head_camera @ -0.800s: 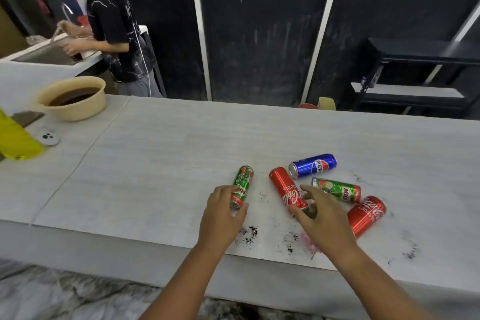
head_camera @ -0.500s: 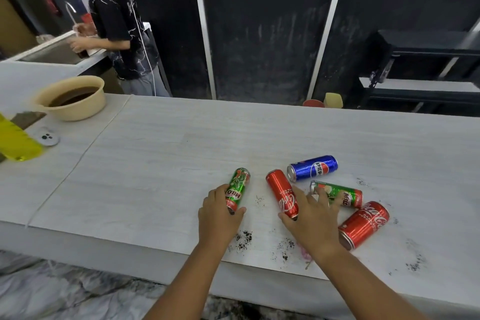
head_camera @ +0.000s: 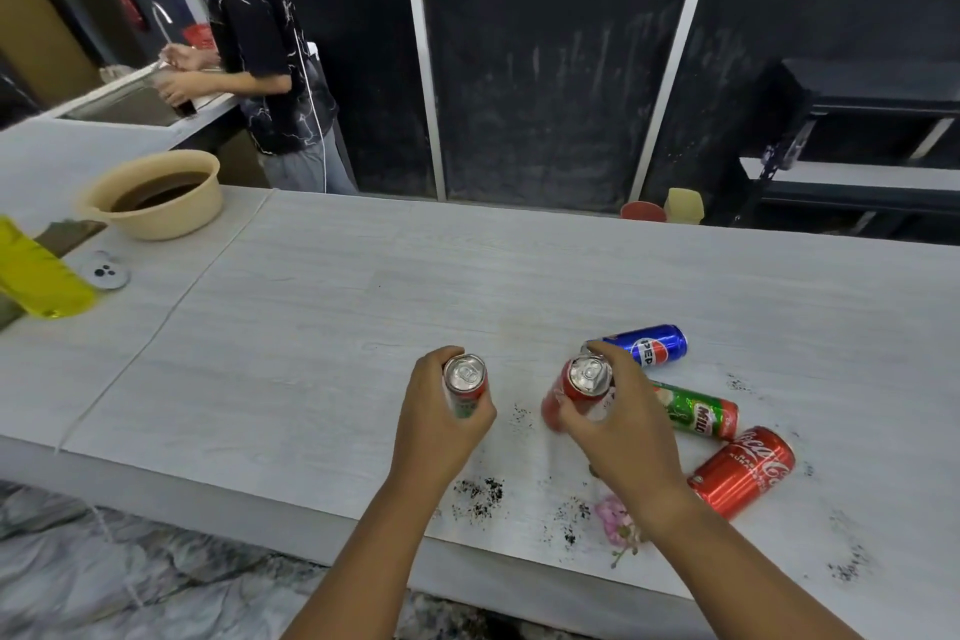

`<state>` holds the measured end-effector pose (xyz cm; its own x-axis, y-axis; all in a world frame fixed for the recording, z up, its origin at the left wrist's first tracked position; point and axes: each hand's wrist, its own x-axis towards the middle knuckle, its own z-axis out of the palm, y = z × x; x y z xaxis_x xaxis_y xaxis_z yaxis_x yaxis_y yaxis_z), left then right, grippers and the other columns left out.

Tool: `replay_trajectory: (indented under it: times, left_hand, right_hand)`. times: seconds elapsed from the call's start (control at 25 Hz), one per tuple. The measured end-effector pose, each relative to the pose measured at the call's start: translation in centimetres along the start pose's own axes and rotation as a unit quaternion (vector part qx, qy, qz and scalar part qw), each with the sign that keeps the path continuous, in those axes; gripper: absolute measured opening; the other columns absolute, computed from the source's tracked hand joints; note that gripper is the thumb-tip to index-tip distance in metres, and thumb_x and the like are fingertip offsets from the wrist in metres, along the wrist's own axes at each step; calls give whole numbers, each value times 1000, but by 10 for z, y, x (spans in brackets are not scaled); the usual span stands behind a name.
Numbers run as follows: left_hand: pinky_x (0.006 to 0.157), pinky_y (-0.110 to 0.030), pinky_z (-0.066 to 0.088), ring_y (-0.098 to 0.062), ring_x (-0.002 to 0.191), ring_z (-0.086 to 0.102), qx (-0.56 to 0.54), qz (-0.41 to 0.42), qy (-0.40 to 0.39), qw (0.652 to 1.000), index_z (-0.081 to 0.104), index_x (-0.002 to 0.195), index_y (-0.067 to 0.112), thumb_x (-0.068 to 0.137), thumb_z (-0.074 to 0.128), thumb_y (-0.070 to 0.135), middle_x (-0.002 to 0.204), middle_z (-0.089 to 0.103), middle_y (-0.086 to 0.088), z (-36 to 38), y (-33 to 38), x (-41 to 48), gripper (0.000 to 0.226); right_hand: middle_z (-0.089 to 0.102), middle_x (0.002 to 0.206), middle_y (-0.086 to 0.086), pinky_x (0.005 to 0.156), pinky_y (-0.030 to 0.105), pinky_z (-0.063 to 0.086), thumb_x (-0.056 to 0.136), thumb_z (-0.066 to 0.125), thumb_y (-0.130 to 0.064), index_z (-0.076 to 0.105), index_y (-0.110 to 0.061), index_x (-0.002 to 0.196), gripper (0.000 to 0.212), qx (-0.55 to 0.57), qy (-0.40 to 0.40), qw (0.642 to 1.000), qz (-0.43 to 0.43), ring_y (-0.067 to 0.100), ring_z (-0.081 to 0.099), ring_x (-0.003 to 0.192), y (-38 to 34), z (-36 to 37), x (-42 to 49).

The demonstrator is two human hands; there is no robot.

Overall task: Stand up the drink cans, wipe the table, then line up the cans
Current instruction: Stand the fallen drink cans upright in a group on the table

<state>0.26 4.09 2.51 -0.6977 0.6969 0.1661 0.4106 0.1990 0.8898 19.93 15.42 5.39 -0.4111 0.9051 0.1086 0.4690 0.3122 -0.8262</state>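
Observation:
My left hand (head_camera: 441, 426) grips a green Milo can (head_camera: 465, 382), held upright with its silver top facing me. A red Coca-Cola can (head_camera: 576, 392) stands nearly upright in the grip of my right hand (head_camera: 621, 426). Three more cans lie on their sides on the white table (head_camera: 337, 327) to the right: a blue Pepsi can (head_camera: 649, 344), a second green Milo can (head_camera: 698, 413) and a second red Coca-Cola can (head_camera: 743, 470). Dark crumbs (head_camera: 478, 496) are scattered on the table below my hands.
A small pink flower (head_camera: 615, 522) lies near the front edge by my right wrist. At the far left are a beige bowl of dark liquid (head_camera: 153, 195), a yellow bottle (head_camera: 39, 276) and a small white round object (head_camera: 105, 269). A person (head_camera: 260, 52) stands at a sink behind.
Both hands have closed on their cans and tipped them from lying flat to upright, the Milo can on the left and the Coca-Cola can on the right.

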Motion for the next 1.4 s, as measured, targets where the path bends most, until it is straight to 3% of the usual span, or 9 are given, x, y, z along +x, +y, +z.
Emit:
replay_trajectory:
  times: [0.24,0.4,0.48,0.6,0.72,0.84,0.96,1.2,1.4]
  left_hand:
    - [93,-9,53,6,125,59,-38,-23,-31,999,52,134,51,86,88,35,131,55,34,0,-14,-5,62]
    - [93,-10,56,3,125,64,-66,-80,-48,993,56,129,57,87,90,37,134,63,30,1,-23,-14,58]
    - [93,-12,56,0,123,66,-67,-82,-36,994,59,128,54,86,92,35,132,66,26,5,-19,-12,57]
    - [94,-20,59,5,115,67,-65,-59,-28,996,60,133,51,83,93,39,129,68,27,15,4,-3,61]
    - [82,-11,57,9,111,67,-77,-35,-62,994,56,128,63,80,93,47,126,66,35,42,47,12,63]
    - [85,-12,54,7,116,65,-82,0,-117,990,56,132,55,80,94,45,128,66,31,106,96,27,65]
    - [89,-13,52,11,115,63,-85,31,-184,979,56,129,52,80,93,43,126,65,31,189,139,26,62]
    - [104,-38,59,-6,122,65,-84,40,-307,947,59,131,36,81,92,30,133,67,15,343,196,3,60]
    - [89,-23,54,-3,108,66,-68,29,-356,931,61,126,29,78,94,24,127,69,9,424,213,-9,59]
  right_hand:
    - [56,135,-28,101,29,53,83,87,-41,40,-51,149,82,46,-27,998,43,-9,55,124,11,9,2]
    - [66,119,-30,105,32,54,80,92,-32,54,-54,127,64,113,-50,989,86,-24,55,112,15,17,-4]
    - [68,115,-32,100,34,58,80,92,-32,57,-57,119,58,141,-29,985,94,-18,60,111,14,13,-5]
    - [68,117,-32,67,29,66,78,91,-42,59,-63,118,55,193,10,976,102,-4,68,107,13,-11,-2]
    - [71,119,-29,75,17,61,73,91,-51,63,-53,125,59,190,78,974,91,-12,67,106,27,-56,9]
    - [73,119,-24,87,22,54,73,90,-49,64,-43,130,62,157,145,971,111,-8,67,109,60,-122,23]
    - [72,117,-23,83,19,49,77,91,-38,65,-38,126,55,140,209,959,133,-9,66,108,104,-192,32]
    - [71,115,-23,86,24,52,77,90,-34,65,-36,124,53,100,282,936,187,-5,66,107,190,-297,41]
    - [71,120,-10,85,24,49,81,89,-28,65,-25,128,53,72,288,933,205,13,67,113,244,-338,64]
